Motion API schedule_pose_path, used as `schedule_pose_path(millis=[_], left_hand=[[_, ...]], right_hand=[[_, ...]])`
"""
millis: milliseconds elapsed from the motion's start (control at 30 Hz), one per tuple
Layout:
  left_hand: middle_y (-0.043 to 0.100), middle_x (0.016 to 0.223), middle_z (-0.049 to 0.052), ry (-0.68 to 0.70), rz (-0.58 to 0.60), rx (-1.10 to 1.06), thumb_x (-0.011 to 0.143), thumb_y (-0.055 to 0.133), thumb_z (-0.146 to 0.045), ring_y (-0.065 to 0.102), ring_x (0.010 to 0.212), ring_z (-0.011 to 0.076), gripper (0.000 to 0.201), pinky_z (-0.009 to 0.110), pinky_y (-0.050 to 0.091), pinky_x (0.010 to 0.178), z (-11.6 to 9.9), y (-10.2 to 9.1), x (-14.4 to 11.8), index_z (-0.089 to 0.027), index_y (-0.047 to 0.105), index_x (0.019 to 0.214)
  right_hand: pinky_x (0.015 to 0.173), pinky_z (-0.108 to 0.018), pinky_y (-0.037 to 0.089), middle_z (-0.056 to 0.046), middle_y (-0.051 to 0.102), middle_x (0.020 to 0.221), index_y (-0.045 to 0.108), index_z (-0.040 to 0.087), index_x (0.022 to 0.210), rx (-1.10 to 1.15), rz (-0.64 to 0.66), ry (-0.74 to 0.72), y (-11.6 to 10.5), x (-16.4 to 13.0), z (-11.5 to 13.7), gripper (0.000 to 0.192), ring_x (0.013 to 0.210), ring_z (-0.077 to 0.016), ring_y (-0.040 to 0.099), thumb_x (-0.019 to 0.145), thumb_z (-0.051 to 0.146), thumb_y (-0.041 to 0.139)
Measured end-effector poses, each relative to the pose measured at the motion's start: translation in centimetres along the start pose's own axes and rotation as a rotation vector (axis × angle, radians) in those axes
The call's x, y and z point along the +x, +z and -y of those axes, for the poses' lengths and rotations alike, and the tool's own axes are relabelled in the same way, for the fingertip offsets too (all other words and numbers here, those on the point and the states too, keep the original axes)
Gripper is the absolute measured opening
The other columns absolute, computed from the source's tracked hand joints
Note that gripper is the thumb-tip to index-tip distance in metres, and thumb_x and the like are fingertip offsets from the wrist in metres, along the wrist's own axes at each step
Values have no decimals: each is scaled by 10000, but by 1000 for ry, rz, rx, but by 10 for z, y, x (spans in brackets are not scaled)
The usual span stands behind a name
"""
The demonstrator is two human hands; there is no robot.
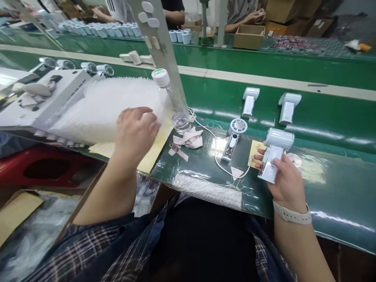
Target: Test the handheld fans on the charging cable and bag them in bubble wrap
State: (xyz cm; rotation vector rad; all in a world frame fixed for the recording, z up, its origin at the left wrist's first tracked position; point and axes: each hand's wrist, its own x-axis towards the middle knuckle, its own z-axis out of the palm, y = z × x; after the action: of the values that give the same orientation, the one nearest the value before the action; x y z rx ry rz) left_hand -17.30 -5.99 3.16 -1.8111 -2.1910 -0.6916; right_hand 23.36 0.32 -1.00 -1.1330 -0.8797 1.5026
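My right hand (286,178) grips a pale blue handheld fan (279,141) by its handle, its round head pointing up. My left hand (136,133) is over the right end of a pile of white translucent bubble sheets or bags (111,98). Its fingers are curled together, with a small whitish bit at the tips that I cannot make out. Between my hands, another handheld fan (230,143) lies with its handle's inside showing. A white cable (216,152) runs beside it, ending near my right fingers. Two closed handheld fans, one left (249,102) and one right (288,109), lie farther back.
A clear bottle (173,102) with a white cap stands by a metal post (164,51). Crumpled white scraps (189,138) and a bubble-wrap strip (208,190) lie on the bench. More fans (88,67) are at the left. Co-workers sit across, near a cardboard box (249,37).
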Motion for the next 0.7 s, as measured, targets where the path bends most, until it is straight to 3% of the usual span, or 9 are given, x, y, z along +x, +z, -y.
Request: schedule_pose_path(millis=[67,167,233,267,300,367,467,567,700], left_hand=[[735,1271,37,-82,-39,-64,1016,488,-621,594,1241,364,400,591,431,1072,1,-22,5,-283,672,904],[699,866,1,-270,-263,-201,960,610,-656,668,959,295,361,508,428,871,-24,-47,11,-296,648,955],[576,723,-18,-272,-394,-328,903,715,-647,612,793,224,392,430,393,760,-62,-43,13,-277,587,917],[558,735,-13,-207,-383,-414,884,751,-630,582,774,206,413,401,380,726,-84,-32,14,-266,556,875],[559,735,-6,-112,-281,-510,897,754,-597,554,750,194,391,383,377,712,-107,-17,15,-261,557,863],[620,826,24,10,118,-696,954,721,-435,559,756,195,222,377,409,760,-147,23,18,-238,623,938],[668,967,73,140,486,-867,936,684,-235,611,923,242,80,391,462,918,-179,77,20,-204,707,1007],[649,974,82,221,597,-889,973,610,-250,609,971,253,212,410,482,975,-175,100,18,-200,785,1081],[654,841,49,165,646,-1026,938,629,-232,609,898,231,212,409,485,1007,-160,102,17,-237,829,1007]], right_hand=[[642,-342,652,-87,745,1212,726,238,1147,-24,-5,5,-2,1,1,360,922,-242,756,808,306,825],[600,-303,619,-83,726,1267,707,250,1199,-39,47,16,1,1,2,398,909,-221,748,824,312,825],[574,-283,591,-89,732,1230,693,230,1202,-55,86,10,5,-1,1,406,839,-195,732,832,333,825],[558,-280,578,-92,738,1205,684,218,1182,-68,90,-1,7,-2,0,404,801,-186,722,828,345,831],[543,-279,568,-95,744,1184,672,211,1156,-82,84,-15,8,-2,-1,403,772,-182,714,820,356,841],[525,-280,555,-99,754,1167,641,209,1114,-107,53,-48,9,-3,-4,420,757,-188,713,797,367,867],[529,-288,553,-92,770,1114,609,217,1086,-125,14,-72,5,-2,-7,477,746,-200,717,749,359,916],[557,-312,571,-65,771,1023,623,230,1144,-162,19,-113,1,-2,-8,492,728,-211,720,772,366,914],[776,-442,652,-71,765,1109,610,290,1355,-299,138,-308,5,-11,-16,493,891,-267,767,925,454,785]])
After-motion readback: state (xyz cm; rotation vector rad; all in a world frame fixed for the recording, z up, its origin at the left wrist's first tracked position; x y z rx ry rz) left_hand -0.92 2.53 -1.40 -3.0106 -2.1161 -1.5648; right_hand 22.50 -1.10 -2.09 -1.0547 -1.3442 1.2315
